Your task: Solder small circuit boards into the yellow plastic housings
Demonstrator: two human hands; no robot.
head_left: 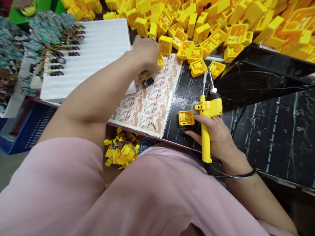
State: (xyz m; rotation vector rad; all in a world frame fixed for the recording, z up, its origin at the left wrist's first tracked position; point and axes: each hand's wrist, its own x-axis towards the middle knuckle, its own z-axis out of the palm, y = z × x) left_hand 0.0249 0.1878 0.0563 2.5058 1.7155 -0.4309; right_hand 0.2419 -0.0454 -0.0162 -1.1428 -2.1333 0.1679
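Note:
My right hand (216, 136) is closed around the handle of a yellow soldering tool (208, 111) whose tip points away from me, above the black bench mat (187, 95). Just left of its fingertips lies one small yellow plastic case (186, 118), open side up. My left hand (146, 52) reaches far forward with fingers curled around a small yellow case (161, 61) at the edge of the big heap. Below that hand a small black motor part (147, 82) lies on a printed sheet (147, 101).
A large heap of yellow plastic cases (209, 23) fills the back of the bench. A white ribbed foam tray (98, 55) with circuit boards (44, 29) and wired parts sits at the left. Yellow scraps (121, 150) lie below the bench edge. A black fan housing (251, 82) sits at right.

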